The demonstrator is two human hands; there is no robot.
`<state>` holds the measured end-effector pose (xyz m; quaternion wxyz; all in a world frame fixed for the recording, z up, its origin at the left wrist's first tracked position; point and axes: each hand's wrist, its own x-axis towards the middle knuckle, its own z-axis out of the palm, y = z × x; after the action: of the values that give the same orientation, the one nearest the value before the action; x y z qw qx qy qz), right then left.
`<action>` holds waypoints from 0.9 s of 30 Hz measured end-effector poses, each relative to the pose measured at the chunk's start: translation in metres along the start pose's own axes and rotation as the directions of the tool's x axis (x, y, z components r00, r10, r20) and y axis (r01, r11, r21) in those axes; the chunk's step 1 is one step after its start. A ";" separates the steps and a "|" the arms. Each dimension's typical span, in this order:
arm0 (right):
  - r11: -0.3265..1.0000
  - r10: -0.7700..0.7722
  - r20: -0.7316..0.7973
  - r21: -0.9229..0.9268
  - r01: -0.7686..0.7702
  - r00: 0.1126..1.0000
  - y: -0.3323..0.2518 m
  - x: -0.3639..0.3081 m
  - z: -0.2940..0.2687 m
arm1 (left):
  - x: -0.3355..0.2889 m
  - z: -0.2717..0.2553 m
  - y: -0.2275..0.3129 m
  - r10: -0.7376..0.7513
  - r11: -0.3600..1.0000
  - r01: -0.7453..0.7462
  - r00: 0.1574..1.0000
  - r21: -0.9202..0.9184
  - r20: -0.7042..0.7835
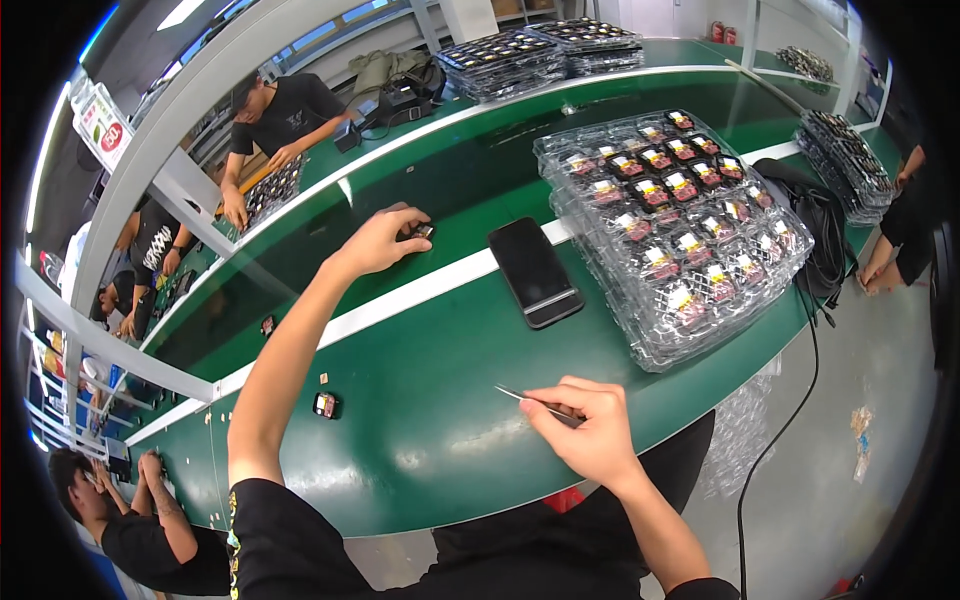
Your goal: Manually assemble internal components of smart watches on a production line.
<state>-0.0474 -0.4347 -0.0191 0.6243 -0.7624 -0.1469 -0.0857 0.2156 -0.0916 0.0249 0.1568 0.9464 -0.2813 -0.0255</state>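
My left hand [376, 243] reaches over the dark green belt strip beyond the white rail. Its fingers are closed round a small black square part [423, 232], mostly covered by them. In my right hand [590, 420], above the near green table, a pair of thin metal tweezers [540, 404] is pinched, tips pointing up and left. Another small black square part with a light label [325, 405] lies on the table to the left, with a tiny tan piece [323, 378] beside it. A black phone-like device [533, 272] rests across the white rail between my hands.
Stacked clear plastic trays [680, 230] hold several small labelled parts at the right. Black cables [808, 240] hang beside them. More tray stacks [500, 65] stand at the back. One dark part [267, 325] sits on the belt. Co-workers [280, 120] work across and to the left.
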 end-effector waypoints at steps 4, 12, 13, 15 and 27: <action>1.000 0.022 -0.002 0.016 -0.022 1.000 0.005 -0.001 0.003 | -0.022 0.018 0.018 0.003 0.994 -0.015 0.994 -0.111 -0.106; 0.999 0.050 -0.105 -0.013 -0.052 0.993 0.000 0.001 0.001 | -0.114 0.038 0.125 0.328 0.925 -0.326 0.944 -0.193 -0.019; 0.999 0.052 -0.098 -0.009 -0.053 0.994 0.004 -0.001 0.002 | -0.125 0.044 0.135 0.261 0.926 -0.247 0.965 -0.285 0.010; 0.999 0.052 -0.087 -0.010 -0.053 0.995 0.006 0.000 0.000 | -0.140 0.057 0.148 0.199 0.941 -0.200 0.979 -0.272 -0.028; 0.993 0.048 -0.066 -0.104 -0.054 0.997 0.005 0.003 0.005 | -0.153 0.078 0.131 0.144 0.926 -0.194 0.974 -0.325 -0.173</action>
<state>-0.0432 -0.4300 -0.0242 0.5896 -0.7947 -0.1026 -0.1016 0.0074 -0.1345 -0.0148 0.3395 0.8765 -0.3412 0.0093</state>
